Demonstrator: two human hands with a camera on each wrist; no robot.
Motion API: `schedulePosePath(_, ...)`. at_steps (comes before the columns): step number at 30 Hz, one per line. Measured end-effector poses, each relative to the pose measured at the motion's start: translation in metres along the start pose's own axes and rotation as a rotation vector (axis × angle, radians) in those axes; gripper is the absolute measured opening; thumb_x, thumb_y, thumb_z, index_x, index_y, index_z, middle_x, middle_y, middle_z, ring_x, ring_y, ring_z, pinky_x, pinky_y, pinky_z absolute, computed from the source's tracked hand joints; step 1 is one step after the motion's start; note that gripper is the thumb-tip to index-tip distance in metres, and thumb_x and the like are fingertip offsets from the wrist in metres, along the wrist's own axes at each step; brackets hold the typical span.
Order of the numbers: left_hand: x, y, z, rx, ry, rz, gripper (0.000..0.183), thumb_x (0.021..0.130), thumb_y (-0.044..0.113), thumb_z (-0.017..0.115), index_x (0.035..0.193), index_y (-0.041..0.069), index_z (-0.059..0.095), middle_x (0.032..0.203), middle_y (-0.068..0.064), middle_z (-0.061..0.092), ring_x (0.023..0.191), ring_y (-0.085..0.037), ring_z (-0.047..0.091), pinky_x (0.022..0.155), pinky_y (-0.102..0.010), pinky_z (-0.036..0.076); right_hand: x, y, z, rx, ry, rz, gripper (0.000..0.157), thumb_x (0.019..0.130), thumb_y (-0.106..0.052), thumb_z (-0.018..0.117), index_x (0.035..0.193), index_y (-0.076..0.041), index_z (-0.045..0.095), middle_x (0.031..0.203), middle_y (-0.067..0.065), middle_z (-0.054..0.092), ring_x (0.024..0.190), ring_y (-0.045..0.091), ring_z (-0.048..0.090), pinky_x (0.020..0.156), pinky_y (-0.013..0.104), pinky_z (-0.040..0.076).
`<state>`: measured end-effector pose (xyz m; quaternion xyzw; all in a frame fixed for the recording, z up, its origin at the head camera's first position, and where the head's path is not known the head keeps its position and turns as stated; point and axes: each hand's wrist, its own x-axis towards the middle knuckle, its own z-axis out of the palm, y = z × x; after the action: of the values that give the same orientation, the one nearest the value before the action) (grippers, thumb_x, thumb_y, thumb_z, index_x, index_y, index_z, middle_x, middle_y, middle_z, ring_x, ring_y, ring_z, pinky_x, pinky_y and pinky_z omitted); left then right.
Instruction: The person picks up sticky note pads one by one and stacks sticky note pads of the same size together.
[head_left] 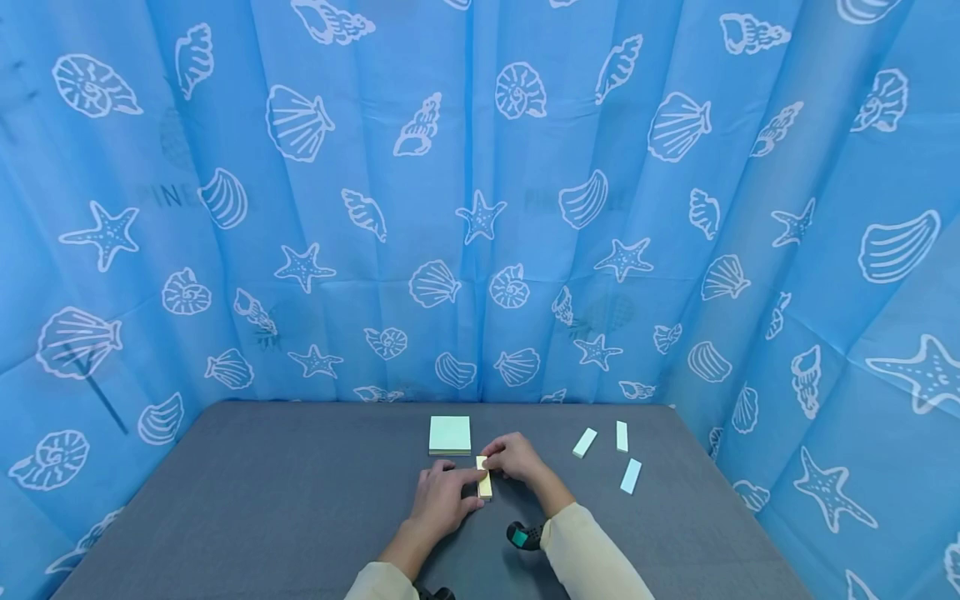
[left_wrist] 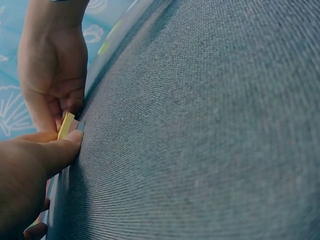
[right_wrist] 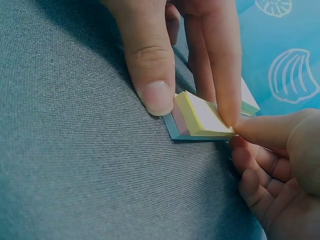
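The small stack (head_left: 484, 489) is yellow on top, with pink and blue below; a square pad (head_left: 450, 433) with a pale green top sits at its eleven o'clock and a pale blue strip (head_left: 631, 476) at its three; the bench (head_left: 285, 500) is grey; the curtain (head_left: 420, 217) is blue with white shells and starfish.

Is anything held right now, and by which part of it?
Yes: the left hand holds the small yellow-topped note stack, thumb at its near end, index finger on top. The right hand touches its far end; whether it grips too is unclear.
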<state>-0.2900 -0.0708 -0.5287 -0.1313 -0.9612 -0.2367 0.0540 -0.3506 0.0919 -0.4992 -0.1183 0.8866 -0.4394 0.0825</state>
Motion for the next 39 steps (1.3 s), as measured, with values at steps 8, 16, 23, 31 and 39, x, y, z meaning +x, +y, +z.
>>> schedulePosePath(8,-0.001,0.000,0.000,-0.008,0.003,0.002,0.046,0.081,0.036,0.078,0.126,0.035,0.067,0.121,0.008,0.065,0.120,-0.028,0.048,0.089,-0.049,0.038,-0.001,-0.002,0.001,-0.019,0.024,0.002,0.007,0.084,-0.003,0.073,0.091,-0.001,0.074,0.073,0.002,0.063,0.060,0.014,0.053,0.050,0.027,0.044)
schedulePosePath(16,-0.001,-0.001,0.000,0.003,0.006,0.017,0.046,0.081,0.036,0.078,0.125,0.035,0.067,0.121,0.010,0.065,0.120,-0.028,0.049,0.089,-0.049,0.038,0.000,-0.002,0.002,-0.012,0.029,0.029,0.007,0.085,-0.004,0.073,0.092,-0.002,0.074,0.075,0.002,0.064,0.063,0.013,0.055,0.053,0.027,0.044)
schedulePosePath(23,0.000,-0.001,-0.002,0.014,0.003,0.033,0.044,0.081,0.036,0.078,0.124,0.035,0.068,0.120,0.011,0.066,0.121,-0.027,0.049,0.090,-0.049,0.038,-0.001,0.005,0.000,0.058,0.017,-0.012,0.012,0.088,-0.005,0.069,0.099,0.000,0.073,0.079,0.002,0.065,0.067,0.015,0.057,0.056,0.028,0.047)
schedulePosePath(31,0.000,0.000,0.000,-0.002,0.017,0.002,0.043,0.080,0.037,0.079,0.121,0.036,0.069,0.118,0.009,0.066,0.119,-0.027,0.049,0.090,-0.049,0.038,-0.005,0.010,-0.017,0.123,0.037,-0.049,0.020,0.091,-0.005,0.066,0.107,0.007,0.068,0.085,0.008,0.067,0.070,0.023,0.064,0.058,0.036,0.053)
schedulePosePath(39,-0.001,0.001,0.001,-0.029,0.028,-0.013,0.043,0.080,0.034,0.080,0.121,0.035,0.070,0.118,0.006,0.067,0.119,-0.030,0.049,0.091,-0.052,0.039,-0.008,0.024,-0.039,-0.036,0.173,-0.087,0.014,0.088,-0.006,0.070,0.100,0.001,0.071,0.082,0.003,0.067,0.070,0.017,0.062,0.061,0.034,0.051)
